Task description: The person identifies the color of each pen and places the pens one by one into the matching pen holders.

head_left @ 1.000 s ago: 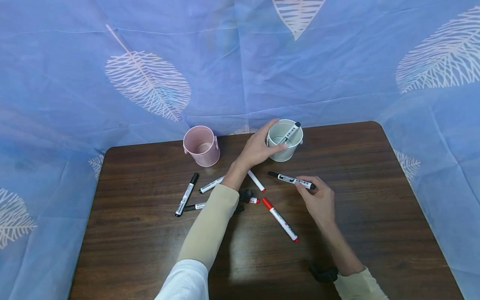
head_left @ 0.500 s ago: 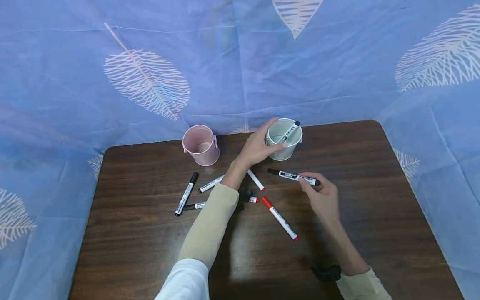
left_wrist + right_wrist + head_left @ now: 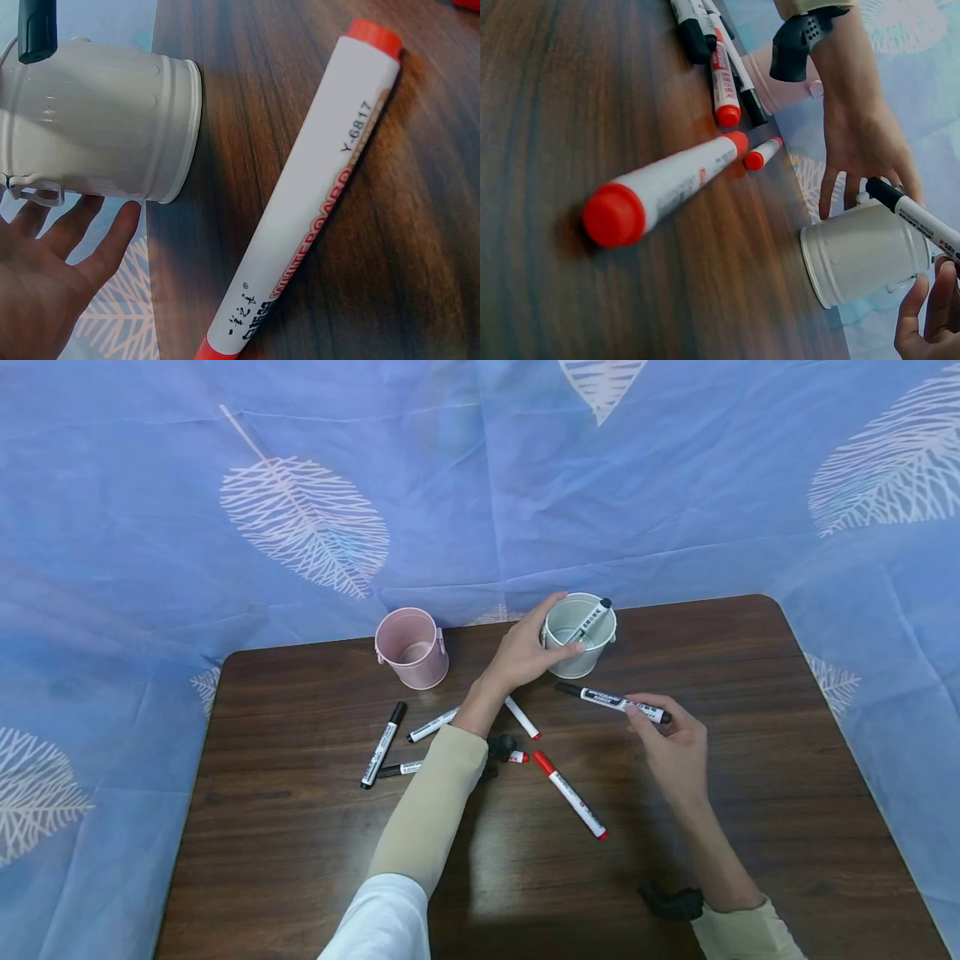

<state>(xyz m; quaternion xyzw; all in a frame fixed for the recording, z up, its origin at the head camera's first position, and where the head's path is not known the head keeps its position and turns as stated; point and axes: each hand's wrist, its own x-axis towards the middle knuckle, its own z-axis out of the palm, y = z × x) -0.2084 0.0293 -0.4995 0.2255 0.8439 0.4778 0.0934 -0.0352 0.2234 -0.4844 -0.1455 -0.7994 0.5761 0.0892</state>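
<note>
- The left hand is clamped on the green bucket. Its thumb and fingers go round the side that faces 9 o'clock. 12 o'clock is the far side of the table.
- The right hand is at 4 o'clock from the green bucket. Its thumb and fingers are together on the black pen, pinching it near one end.
- The black pen is at 5 o'clock from the green bucket, near it but not in it. Its black cap points between 9 and 10 o'clock.
- A second black pen leans inside the green bucket, with its top between 1 and 2 o'clock.
- The pink bucket stands at 9 o'clock from the green bucket, well apart.
- Below the pink bucket lie a third black pen between 6 and 7 o'clock, a fourth black pen between 5 and 6, and a fifth black pen at 6. The left arm hides part of the last two.
- A red pen lies at 6 o'clock from the green bucket. A second red pen and a third red pen, mostly hidden, lie at 7.
- A blue cloth with white leaves hangs behind the table.
</note>
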